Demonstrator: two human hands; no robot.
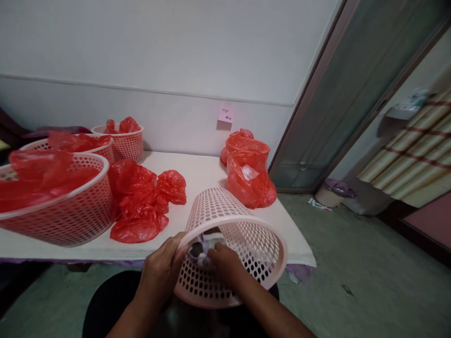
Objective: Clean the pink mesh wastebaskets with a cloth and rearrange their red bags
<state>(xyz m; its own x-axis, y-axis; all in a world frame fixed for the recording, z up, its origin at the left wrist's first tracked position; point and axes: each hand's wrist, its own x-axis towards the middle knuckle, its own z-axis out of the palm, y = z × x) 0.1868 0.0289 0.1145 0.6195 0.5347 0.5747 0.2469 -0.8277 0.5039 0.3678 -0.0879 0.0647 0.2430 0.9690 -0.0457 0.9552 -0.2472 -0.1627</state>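
Note:
A pink perforated plastic basket (pixel 218 202) is tipped on its side at the table's front edge, its mouth toward me. My left hand (pixel 164 263) grips the basket's rim on the left. Inside the basket is my right hand (pixel 223 263), its fingers closed on some whitish, partly clear crumpled material (pixel 204 256) near the basket's inner left wall. Its exact kind I cannot make out. Crumpled red plastic bags (pixel 141 202) lie on the table left of the basket. Behind and to its right, another red plastic bag (pixel 252 188) bulges with something white showing.
Several pink baskets (pixel 84 206) lined with red bags stand at the left of the white table (pixel 197 164). A pink note (pixel 226 113) is stuck on the wall. On the floor at right is a bin (pixel 329 193) beside a sliding door (pixel 317 103).

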